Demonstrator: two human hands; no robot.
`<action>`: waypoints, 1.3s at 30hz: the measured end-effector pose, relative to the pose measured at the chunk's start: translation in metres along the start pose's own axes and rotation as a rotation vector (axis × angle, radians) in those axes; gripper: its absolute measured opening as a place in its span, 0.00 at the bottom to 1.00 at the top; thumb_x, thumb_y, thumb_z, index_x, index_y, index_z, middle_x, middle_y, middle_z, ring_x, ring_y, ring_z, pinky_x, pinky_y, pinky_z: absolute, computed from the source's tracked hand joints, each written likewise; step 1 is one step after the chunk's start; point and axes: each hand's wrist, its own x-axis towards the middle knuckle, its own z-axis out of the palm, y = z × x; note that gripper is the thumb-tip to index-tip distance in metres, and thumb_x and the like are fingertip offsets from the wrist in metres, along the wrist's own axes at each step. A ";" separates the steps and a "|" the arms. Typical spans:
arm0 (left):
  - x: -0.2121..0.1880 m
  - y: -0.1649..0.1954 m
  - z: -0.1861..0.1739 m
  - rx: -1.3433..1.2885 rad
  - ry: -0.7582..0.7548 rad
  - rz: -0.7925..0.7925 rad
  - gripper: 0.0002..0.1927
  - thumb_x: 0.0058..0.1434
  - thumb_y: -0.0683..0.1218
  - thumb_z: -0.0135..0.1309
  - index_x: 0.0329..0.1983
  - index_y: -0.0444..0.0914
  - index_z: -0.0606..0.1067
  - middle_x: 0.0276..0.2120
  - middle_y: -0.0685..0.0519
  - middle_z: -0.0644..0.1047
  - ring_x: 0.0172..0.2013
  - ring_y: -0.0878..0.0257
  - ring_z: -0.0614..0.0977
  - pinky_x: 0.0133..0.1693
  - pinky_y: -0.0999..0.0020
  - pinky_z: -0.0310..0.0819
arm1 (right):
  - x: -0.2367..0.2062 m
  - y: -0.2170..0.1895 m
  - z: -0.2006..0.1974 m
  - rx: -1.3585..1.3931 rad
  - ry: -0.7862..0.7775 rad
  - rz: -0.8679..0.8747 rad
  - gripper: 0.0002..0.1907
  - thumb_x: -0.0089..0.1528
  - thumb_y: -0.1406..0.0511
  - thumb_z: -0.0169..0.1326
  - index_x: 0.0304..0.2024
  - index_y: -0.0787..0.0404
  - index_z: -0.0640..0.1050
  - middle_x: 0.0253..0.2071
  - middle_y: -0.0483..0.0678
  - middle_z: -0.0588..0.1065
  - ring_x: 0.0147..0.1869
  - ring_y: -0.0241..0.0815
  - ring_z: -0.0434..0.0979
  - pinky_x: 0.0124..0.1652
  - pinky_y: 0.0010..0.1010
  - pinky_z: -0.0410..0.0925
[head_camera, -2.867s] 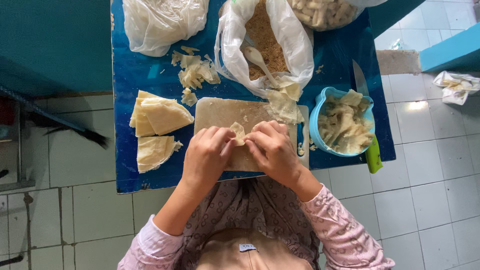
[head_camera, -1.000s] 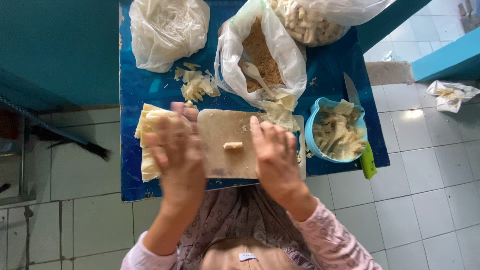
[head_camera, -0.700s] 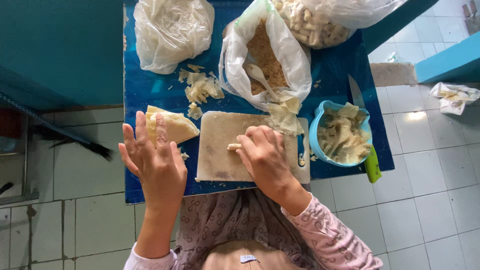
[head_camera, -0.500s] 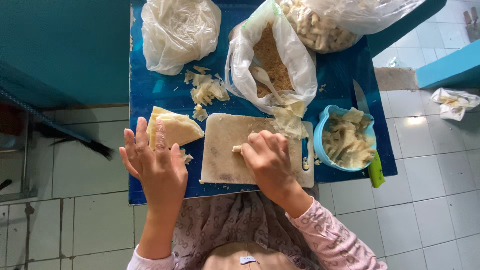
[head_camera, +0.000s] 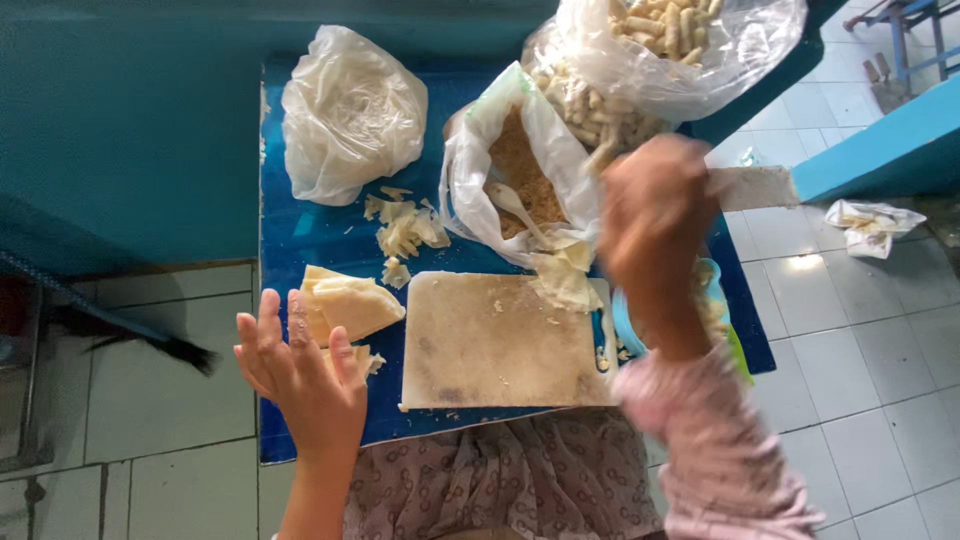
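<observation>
My left hand hovers open, fingers spread, just below a stack of pale folded wrappers at the left of a worn cutting board. The board is bare except for crumbs. My right hand is blurred and lifted off the board with curled fingers. It is up by the clear bag of finished rolls at the far right. The small roll itself is hidden in that hand. An open bag of brown filling with a spoon stands behind the board.
A blue table carries everything. A bunched white plastic bag sits at its far left, with wrapper scraps beside it. A blue bowl is half hidden behind my right arm. The tiled floor holds crumpled paper.
My right hand closed over the small roll on the board and swung up to the bag of rolls. The board is now bare. My left hand drew back to the left.
</observation>
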 end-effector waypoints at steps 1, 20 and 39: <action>0.001 -0.001 0.001 0.000 0.000 0.000 0.31 0.72 0.45 0.52 0.76 0.36 0.59 0.74 0.41 0.59 0.77 0.41 0.52 0.73 0.35 0.42 | 0.014 0.028 0.004 -0.290 0.024 -0.018 0.03 0.75 0.69 0.54 0.51 0.62 0.76 0.62 0.58 0.69 0.68 0.56 0.67 0.69 0.48 0.58; 0.015 -0.004 -0.010 -0.342 0.083 -0.173 0.16 0.73 0.37 0.43 0.64 0.36 0.65 0.49 0.51 0.80 0.54 0.52 0.79 0.61 0.54 0.62 | 0.057 -0.072 0.089 0.196 -0.124 -0.296 0.08 0.65 0.75 0.55 0.47 0.67 0.77 0.40 0.58 0.77 0.43 0.54 0.78 0.43 0.46 0.71; 0.016 0.002 -0.012 -0.306 0.146 -0.141 0.11 0.72 0.39 0.45 0.57 0.36 0.69 0.43 0.48 0.83 0.43 0.49 0.83 0.49 0.54 0.72 | 0.014 -0.189 0.088 0.928 -0.730 0.456 0.11 0.51 0.69 0.59 0.37 0.64 0.77 0.32 0.51 0.77 0.36 0.44 0.78 0.38 0.32 0.71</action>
